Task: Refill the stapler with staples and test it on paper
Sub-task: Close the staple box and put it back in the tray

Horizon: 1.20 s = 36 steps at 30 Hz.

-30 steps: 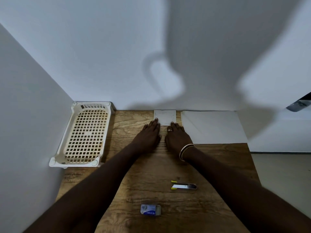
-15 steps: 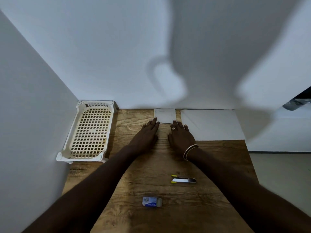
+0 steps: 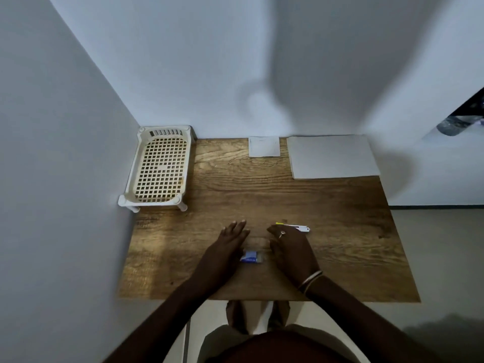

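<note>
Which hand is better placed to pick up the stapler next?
The right hand. Its fingertips lie right beside the stapler, while the left hand rests farther away, next to the blue staple box. Both hands look open, holding nothing.

Bare arms, no sleeves; right hand (image 3: 290,247) wears a finger ring (image 3: 282,233) and thin wrist bangles (image 3: 310,280).

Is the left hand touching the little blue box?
Cannot tell. In the head view the left hand overlaps the little blue box's left edge, but whether skin meets it is hidden.
</note>
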Each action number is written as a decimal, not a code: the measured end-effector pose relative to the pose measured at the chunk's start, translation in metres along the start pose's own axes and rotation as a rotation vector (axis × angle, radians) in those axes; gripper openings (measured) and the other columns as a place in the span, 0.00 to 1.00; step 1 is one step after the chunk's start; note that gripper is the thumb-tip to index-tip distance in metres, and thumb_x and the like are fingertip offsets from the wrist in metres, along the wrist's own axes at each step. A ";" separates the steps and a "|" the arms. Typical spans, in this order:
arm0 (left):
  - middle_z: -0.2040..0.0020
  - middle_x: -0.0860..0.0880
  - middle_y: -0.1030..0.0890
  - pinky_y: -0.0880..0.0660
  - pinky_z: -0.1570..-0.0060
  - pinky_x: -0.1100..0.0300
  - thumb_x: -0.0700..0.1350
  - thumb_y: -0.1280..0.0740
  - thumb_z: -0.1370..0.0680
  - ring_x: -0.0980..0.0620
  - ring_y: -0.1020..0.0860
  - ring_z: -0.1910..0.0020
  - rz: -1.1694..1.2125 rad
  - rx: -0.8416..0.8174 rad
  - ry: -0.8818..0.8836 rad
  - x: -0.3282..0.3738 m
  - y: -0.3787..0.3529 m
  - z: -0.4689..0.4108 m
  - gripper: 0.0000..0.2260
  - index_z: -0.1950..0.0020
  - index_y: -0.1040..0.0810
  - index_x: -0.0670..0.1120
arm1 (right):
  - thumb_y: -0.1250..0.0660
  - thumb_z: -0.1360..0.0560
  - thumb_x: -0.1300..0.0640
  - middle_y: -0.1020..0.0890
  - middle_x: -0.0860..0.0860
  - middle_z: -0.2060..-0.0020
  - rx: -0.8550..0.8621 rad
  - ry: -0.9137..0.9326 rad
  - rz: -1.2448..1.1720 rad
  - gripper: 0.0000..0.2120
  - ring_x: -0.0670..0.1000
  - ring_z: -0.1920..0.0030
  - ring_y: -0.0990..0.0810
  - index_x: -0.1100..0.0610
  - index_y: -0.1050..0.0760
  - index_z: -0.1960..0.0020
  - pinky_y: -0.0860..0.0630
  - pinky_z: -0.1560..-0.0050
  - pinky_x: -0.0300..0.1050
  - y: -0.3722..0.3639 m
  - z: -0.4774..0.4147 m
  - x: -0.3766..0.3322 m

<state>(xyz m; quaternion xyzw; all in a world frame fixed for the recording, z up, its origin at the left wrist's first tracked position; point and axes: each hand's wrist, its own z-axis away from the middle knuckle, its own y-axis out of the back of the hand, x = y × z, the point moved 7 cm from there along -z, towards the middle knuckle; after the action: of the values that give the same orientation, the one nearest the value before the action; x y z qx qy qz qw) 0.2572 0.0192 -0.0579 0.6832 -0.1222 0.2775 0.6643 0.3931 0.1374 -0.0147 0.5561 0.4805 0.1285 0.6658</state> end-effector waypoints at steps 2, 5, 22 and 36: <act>0.19 0.52 0.46 0.56 0.22 0.59 0.45 0.33 0.18 0.52 0.50 0.19 -0.015 -0.018 -0.006 0.005 -0.008 0.011 0.26 0.20 0.36 0.47 | 0.25 0.31 0.67 0.14 0.59 0.49 -0.010 -0.014 -0.038 0.16 0.61 0.48 0.16 0.62 0.16 0.43 0.19 0.45 0.55 -0.010 0.020 -0.007; 0.21 0.42 0.34 0.51 0.22 0.45 0.43 0.30 0.20 0.41 0.37 0.21 -0.088 -0.037 -0.005 0.012 -0.010 0.016 0.25 0.24 0.30 0.41 | 0.26 0.29 0.65 0.15 0.57 0.52 -0.044 -0.020 -0.033 0.14 0.59 0.50 0.17 0.60 0.16 0.44 0.21 0.49 0.49 -0.026 0.039 -0.012; 0.39 0.48 0.25 0.26 0.48 0.52 0.51 0.29 0.22 0.47 0.26 0.42 -0.111 -0.180 -0.100 0.017 -0.018 -0.011 0.22 0.28 0.23 0.50 | 0.30 0.25 0.58 0.20 0.53 0.60 -0.070 -0.154 0.007 0.04 0.54 0.59 0.20 0.54 0.16 0.52 0.27 0.61 0.46 -0.050 0.048 -0.012; 0.42 0.50 0.25 0.25 0.51 0.52 0.48 0.28 0.24 0.49 0.27 0.44 -0.061 -0.177 -0.054 0.017 -0.020 -0.009 0.20 0.32 0.22 0.51 | 0.31 0.24 0.59 0.17 0.51 0.52 -0.135 -0.351 -0.205 0.11 0.52 0.49 0.19 0.48 0.15 0.46 0.27 0.51 0.43 -0.061 0.044 0.002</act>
<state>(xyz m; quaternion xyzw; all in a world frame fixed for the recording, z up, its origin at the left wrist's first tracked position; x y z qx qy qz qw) 0.2799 0.0331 -0.0660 0.6324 -0.1429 0.2268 0.7267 0.4058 0.0903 -0.0719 0.4724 0.4013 -0.0069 0.7847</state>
